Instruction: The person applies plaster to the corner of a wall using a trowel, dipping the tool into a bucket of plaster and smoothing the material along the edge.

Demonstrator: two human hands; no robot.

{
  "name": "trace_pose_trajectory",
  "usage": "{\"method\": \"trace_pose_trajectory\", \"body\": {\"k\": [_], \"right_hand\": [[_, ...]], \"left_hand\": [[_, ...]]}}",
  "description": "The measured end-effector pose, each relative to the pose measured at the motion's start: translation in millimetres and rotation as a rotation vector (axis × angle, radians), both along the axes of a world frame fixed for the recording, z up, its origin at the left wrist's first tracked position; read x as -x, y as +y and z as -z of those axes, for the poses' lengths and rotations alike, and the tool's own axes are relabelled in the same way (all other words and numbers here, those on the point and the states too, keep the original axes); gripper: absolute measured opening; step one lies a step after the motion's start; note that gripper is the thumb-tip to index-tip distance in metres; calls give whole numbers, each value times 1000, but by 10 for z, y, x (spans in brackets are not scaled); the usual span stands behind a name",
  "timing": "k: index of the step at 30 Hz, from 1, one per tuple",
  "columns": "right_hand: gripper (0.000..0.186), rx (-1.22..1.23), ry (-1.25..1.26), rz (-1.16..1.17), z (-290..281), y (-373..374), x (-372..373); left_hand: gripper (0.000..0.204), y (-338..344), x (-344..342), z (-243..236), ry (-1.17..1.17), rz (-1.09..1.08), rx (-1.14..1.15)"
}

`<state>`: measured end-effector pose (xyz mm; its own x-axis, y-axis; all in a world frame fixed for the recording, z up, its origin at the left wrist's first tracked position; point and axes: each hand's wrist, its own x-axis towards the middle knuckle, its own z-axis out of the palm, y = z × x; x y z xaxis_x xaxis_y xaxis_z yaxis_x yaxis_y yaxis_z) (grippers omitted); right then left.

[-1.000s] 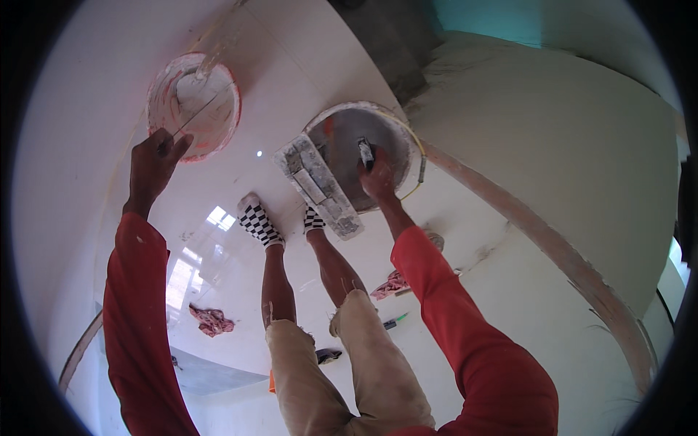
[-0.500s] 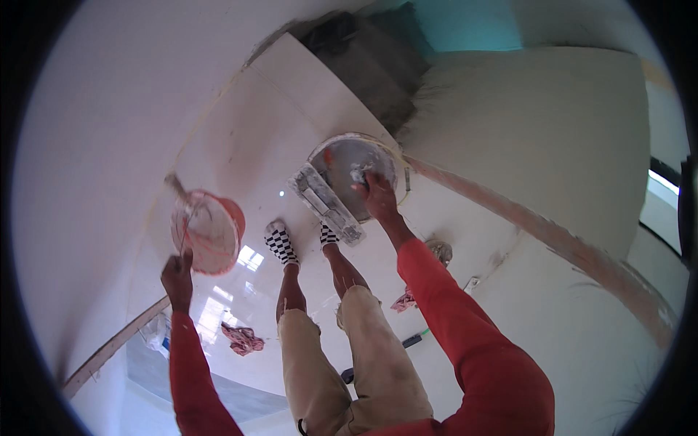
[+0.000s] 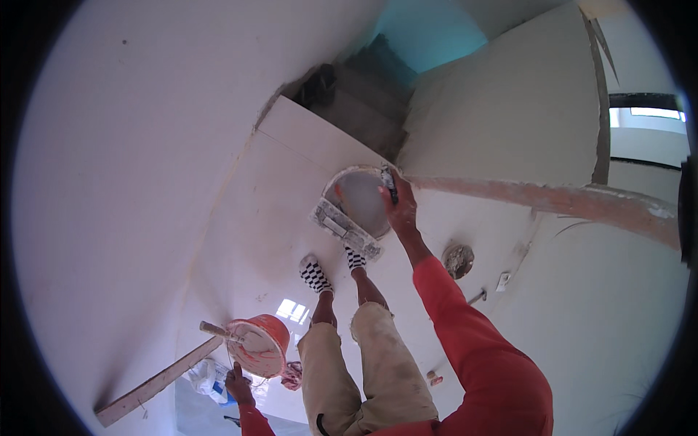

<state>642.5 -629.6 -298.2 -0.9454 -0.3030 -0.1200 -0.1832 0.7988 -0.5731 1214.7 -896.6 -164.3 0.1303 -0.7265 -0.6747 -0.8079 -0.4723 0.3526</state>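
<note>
Lowering orange bucket (image 3: 256,347) to 7 o'clock, left hand (image 3: 237,382) clamped on it | right hand (image 3: 399,208) still clamped on plaster board (image 3: 358,200), 12 o'clock | plastering paused, likely reloading.

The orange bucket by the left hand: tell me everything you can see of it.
The orange bucket is round and looks like plastic, its inside and rim smeared with pale plaster. It is tilted so its open mouth faces the camera. A wooden-looking handle sticks out across its rim to the left, whitened with plaster. The left hand reaches up to its lower edge and seems to carry it low, beside the person's left leg, above the glossy white floor. The contents cannot be made out.
</note>
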Motion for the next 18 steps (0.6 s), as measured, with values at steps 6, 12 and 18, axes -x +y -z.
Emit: {"method": "trace_pose_trajectory", "body": {"k": [6, 12, 18], "right_hand": [[73, -27, 111, -14, 156, 69, -318], [64, -126, -243, 235, -517, 305, -262], [51, 818, -647, 640, -1775, 864, -622]], "left_hand": [[45, -31, -260, -276, -71, -11, -1], [49, -64, -420, -263, -85, 8, -4], [47, 78, -40, -406, -72, 40, -53]]}}
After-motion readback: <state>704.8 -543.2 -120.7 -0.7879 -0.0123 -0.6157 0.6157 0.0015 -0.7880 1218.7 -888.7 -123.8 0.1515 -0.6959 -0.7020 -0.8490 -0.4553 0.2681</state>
